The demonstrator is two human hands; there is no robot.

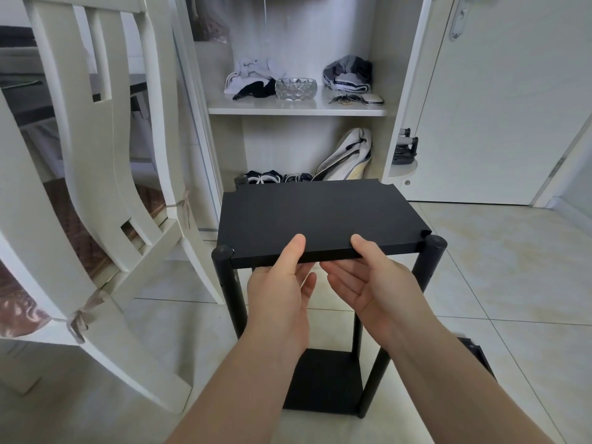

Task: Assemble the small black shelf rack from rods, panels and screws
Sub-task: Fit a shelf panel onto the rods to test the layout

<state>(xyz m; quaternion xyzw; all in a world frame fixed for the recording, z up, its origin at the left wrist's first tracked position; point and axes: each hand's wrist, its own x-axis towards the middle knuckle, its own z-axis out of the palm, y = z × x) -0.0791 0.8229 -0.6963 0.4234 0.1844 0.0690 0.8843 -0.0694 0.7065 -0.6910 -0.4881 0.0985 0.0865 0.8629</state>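
A black rectangular panel (320,216) lies flat at the top of the rack, its near corners fitted against the left rod (229,283) and the right rod (429,261). My left hand (282,283) pinches the panel's near edge, thumb on top and fingers beneath. Beside it, my right hand (374,280) holds the same edge the same way. Lower down, a bottom panel (323,382) joins the rods at the floor. The far rods are hidden behind the top panel.
A white chair (105,174) stands close on the left. An open white wardrobe (298,107) with clothes, a glass bowl (296,88) and shoes is right behind the rack. Another black part (474,350) lies on the tiled floor at the right, behind my forearm.
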